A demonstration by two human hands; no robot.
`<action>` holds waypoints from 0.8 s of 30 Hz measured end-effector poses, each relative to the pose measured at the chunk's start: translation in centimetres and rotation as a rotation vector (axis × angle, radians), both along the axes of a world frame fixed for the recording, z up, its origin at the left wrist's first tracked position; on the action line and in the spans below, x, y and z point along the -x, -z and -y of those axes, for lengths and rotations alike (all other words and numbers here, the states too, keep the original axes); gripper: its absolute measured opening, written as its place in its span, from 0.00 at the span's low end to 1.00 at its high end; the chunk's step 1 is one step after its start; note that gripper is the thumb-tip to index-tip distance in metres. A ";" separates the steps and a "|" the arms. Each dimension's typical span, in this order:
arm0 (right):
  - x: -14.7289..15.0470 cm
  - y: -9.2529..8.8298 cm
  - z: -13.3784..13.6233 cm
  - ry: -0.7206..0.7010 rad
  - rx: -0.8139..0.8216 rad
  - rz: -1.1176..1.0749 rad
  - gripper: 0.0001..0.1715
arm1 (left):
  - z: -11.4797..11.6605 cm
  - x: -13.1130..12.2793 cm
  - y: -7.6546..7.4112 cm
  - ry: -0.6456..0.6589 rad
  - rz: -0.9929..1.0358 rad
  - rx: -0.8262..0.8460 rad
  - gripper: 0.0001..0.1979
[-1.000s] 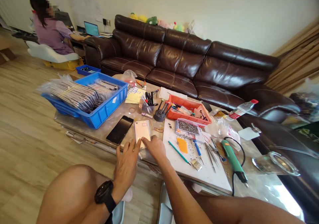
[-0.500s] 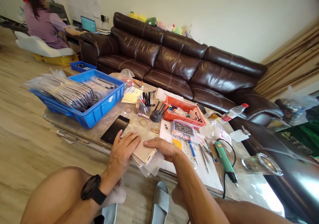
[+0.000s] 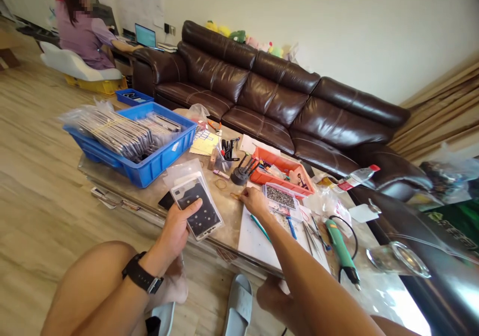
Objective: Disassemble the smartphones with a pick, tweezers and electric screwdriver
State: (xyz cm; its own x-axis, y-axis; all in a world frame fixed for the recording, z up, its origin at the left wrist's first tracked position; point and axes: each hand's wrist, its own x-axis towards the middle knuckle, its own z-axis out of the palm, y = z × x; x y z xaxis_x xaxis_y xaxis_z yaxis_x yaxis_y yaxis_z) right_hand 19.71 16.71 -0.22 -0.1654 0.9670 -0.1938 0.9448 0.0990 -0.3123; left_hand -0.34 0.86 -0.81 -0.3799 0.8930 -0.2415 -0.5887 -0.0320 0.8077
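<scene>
My left hand (image 3: 178, 229) grips a small stack of phone housings (image 3: 198, 211), thumb on top, with the dark inner side of the uppermost one facing up. Clear plastic bags (image 3: 183, 171) stick out from behind the stack. Partly hidden under it lies a black phone (image 3: 164, 200) on the table. Over the middle of the table, my right hand (image 3: 255, 200) has its fingertips closed on a rubber band (image 3: 235, 195). Another rubber band (image 3: 220, 184) lies just left of it. Beneath my right wrist is a teal pen-like tool (image 3: 259, 226) on white paper (image 3: 250, 241).
A blue crate (image 3: 149, 169) of bagged phone parts stands at the left. An orange tray (image 3: 280, 164), a box of screws (image 3: 280, 196), a black tool stand (image 3: 239, 176), tweezers (image 3: 310, 239), a green heat gun (image 3: 340, 246) and a glass jar (image 3: 398, 258) surround the right hand's side. A person (image 3: 84, 37) sits far left.
The stack has turned over in my left hand, from pale backs to the dark inner side, and moved left over the black phone. My right hand left it and reached forward to the rubber bands.
</scene>
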 end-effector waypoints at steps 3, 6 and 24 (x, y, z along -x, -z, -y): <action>-0.1 -0.9 -0.6 -0.055 -0.010 0.028 0.21 | 0.0 0.2 -0.2 -0.014 0.139 0.020 0.33; 0.5 -1.5 -1.2 -0.092 -0.021 0.035 0.21 | 0.0 0.3 -0.1 -0.005 0.216 0.046 0.30; 3.1 -1.8 0.6 -0.161 0.001 -0.371 0.09 | 0.6 -0.5 0.1 0.155 0.303 0.083 0.24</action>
State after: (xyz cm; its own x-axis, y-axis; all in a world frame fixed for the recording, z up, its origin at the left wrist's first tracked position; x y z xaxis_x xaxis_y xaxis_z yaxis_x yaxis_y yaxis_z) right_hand 16.64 16.16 1.54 -0.3738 0.9228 -0.0932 0.7404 0.2364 -0.6292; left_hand 0.20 0.28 -0.94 -0.1414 0.9070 -0.3966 -0.7949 0.1348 0.5916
